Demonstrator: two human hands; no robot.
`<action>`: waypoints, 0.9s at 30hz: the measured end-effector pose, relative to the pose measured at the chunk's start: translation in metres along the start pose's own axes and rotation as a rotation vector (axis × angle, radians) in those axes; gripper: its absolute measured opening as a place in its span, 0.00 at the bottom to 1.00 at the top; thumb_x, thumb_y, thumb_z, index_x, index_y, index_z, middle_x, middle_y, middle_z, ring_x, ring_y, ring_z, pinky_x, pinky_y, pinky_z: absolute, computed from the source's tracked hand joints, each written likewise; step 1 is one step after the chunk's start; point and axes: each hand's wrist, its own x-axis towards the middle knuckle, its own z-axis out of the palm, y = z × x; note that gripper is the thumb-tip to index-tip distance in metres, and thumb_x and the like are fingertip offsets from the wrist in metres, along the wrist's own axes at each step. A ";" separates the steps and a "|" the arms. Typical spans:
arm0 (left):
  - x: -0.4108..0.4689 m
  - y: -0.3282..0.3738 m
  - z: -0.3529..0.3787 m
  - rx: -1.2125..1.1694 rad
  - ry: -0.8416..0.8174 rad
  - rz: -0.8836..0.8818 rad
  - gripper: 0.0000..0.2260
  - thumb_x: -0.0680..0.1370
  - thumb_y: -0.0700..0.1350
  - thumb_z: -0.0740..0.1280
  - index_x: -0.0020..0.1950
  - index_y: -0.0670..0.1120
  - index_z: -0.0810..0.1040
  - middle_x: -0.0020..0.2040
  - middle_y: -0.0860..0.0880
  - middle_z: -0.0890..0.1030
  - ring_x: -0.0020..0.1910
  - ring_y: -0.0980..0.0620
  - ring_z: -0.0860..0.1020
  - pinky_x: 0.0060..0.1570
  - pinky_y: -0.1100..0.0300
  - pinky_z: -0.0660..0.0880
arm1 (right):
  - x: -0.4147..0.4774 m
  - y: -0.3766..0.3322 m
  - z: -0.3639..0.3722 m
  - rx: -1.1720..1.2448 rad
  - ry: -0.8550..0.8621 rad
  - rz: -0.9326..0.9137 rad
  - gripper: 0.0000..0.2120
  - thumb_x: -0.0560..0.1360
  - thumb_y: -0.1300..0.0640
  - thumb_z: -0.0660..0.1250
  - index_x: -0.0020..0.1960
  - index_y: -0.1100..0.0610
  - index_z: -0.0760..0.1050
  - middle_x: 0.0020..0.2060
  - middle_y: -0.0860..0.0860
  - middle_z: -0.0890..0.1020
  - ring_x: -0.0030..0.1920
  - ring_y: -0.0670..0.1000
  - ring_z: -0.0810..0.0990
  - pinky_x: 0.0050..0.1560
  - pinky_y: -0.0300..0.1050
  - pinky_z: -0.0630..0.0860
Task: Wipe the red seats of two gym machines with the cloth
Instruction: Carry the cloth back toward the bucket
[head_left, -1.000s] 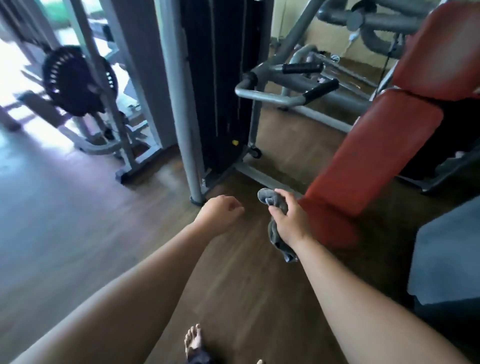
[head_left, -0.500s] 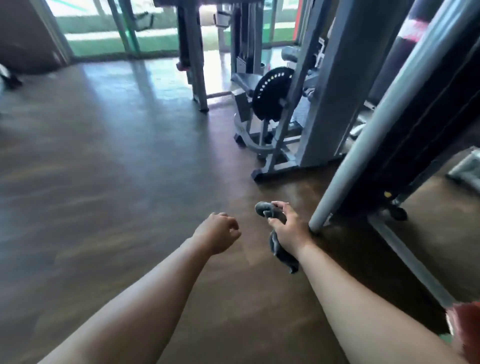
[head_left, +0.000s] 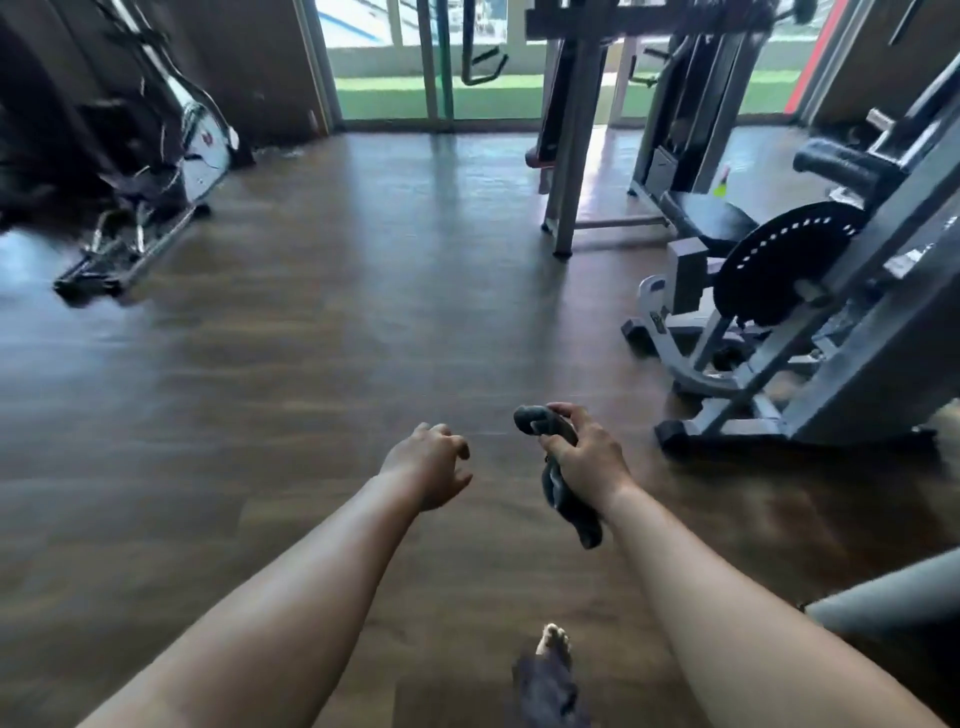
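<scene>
A dark cloth (head_left: 569, 506) is gripped in the right hand (head_left: 589, 460), near centre above the floor (head_left: 311, 364); the left hand (head_left: 428, 462) is loosely curled and empty. The far-left machine (head_left: 135, 156) is blurred.

Two hands (head_left: 426, 462) (head_left: 589, 457), one cloth (head_left: 569, 506), one bare foot (head_left: 556, 642).

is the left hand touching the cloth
Apart. The head view shows a strip of bare floor between the left hand and the cloth, which the right hand grips.
</scene>
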 end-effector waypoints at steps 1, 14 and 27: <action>0.021 -0.011 -0.008 -0.008 0.004 -0.021 0.19 0.81 0.58 0.65 0.70 0.54 0.77 0.69 0.50 0.75 0.72 0.46 0.69 0.68 0.49 0.73 | 0.029 -0.008 0.005 -0.004 -0.018 -0.014 0.19 0.78 0.52 0.69 0.68 0.43 0.74 0.56 0.48 0.82 0.57 0.52 0.79 0.58 0.45 0.73; 0.297 -0.148 -0.145 -0.090 0.075 -0.220 0.18 0.81 0.57 0.65 0.69 0.55 0.78 0.69 0.50 0.75 0.72 0.47 0.70 0.67 0.51 0.73 | 0.378 -0.138 0.061 -0.075 -0.171 -0.085 0.19 0.76 0.52 0.70 0.67 0.43 0.75 0.56 0.51 0.84 0.57 0.55 0.81 0.59 0.47 0.76; 0.629 -0.350 -0.285 -0.052 0.008 -0.218 0.19 0.81 0.58 0.63 0.69 0.56 0.78 0.69 0.50 0.75 0.72 0.47 0.69 0.70 0.51 0.72 | 0.741 -0.271 0.156 0.010 -0.100 -0.024 0.18 0.76 0.52 0.71 0.64 0.42 0.77 0.52 0.50 0.85 0.55 0.53 0.81 0.54 0.44 0.73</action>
